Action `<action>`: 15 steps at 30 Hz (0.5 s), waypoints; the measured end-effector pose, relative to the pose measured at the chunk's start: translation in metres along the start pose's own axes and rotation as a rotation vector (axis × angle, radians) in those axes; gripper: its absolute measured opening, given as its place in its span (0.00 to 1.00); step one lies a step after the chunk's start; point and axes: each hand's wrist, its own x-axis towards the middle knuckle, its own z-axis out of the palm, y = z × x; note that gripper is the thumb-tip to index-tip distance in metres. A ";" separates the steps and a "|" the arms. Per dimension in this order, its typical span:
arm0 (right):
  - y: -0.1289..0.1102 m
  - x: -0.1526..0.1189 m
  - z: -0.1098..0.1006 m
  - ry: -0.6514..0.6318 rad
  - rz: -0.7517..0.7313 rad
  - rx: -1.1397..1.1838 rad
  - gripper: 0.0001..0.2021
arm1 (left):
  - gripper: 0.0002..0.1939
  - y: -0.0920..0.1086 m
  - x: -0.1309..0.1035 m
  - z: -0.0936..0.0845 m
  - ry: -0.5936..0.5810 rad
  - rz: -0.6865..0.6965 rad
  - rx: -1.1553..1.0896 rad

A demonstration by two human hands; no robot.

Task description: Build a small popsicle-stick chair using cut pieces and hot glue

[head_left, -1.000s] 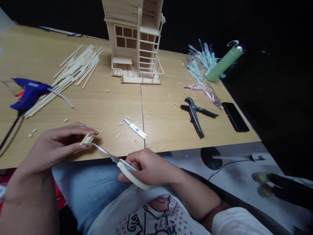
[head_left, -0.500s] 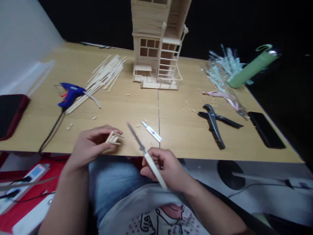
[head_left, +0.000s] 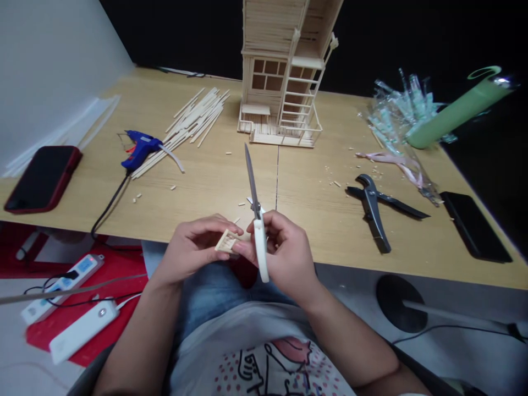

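Note:
Between its thumb and fingers, my left hand (head_left: 198, 245) grips a small wooden stick piece (head_left: 225, 241) just over the table's front edge. My right hand (head_left: 284, 247) is closed on white-handled scissors (head_left: 260, 242), whose blades point up and away over the table. The right thumb and fingertips also reach the small wooden piece from its right side. Partly hidden behind the scissors and right hand is the craft knife, with only its tip showing. A wooden stick house (head_left: 268, 82) with a ladder stands upright at the back.
Loose wooden sticks (head_left: 206, 113) and a blue glue gun (head_left: 142, 151) lie at left, beside a red-cased phone (head_left: 43, 179). To the right are black-handled pliers (head_left: 371, 209), a black phone (head_left: 474, 225), a plastic bag (head_left: 396, 115) and a green cylinder (head_left: 454, 110).
My right hand has moved up and left to the wooden piece, and the scissors now point more upright. My left hand has come toward the middle. The whole view has shifted.

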 end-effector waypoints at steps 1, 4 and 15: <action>-0.001 -0.001 0.000 0.002 0.005 -0.001 0.17 | 0.16 0.001 0.000 0.001 -0.008 -0.004 0.003; -0.002 -0.002 -0.002 0.008 0.019 -0.027 0.16 | 0.15 0.005 0.003 0.003 -0.024 -0.013 0.013; -0.002 -0.001 -0.004 0.006 0.022 0.012 0.16 | 0.15 0.009 0.005 0.004 -0.036 -0.019 0.042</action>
